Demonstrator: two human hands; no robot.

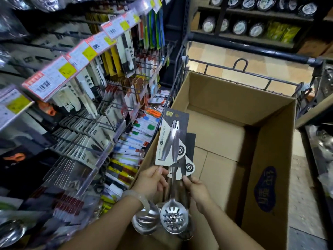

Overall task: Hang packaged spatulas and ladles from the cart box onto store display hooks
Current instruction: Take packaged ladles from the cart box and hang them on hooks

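Across the left half of the frame runs a display rack, its wire hooks point(115, 87) loaded with carded knives and peelers, and a slanted row of price tags point(75, 60) climbs from the left edge toward the top centre. At lower centre the left hand point(151, 181), a pale bangle point(135, 196) on its wrist, has its fingers curled round the lower end of the front carded utensil pack point(171, 139), a grey-and-white card bearing two steel handles. Below the hands hang the steel heads: a ladle bowl point(144, 221) and, just right of it, a slotted spoon point(173, 218). The right hand point(196, 190) pinches the handles of a second pack point(189, 166) tucked just behind the first. Both packs are held over the near left corner of the open cardboard box point(225, 109), which fills the centre and right of the frame inside a metal cart point(252, 73).
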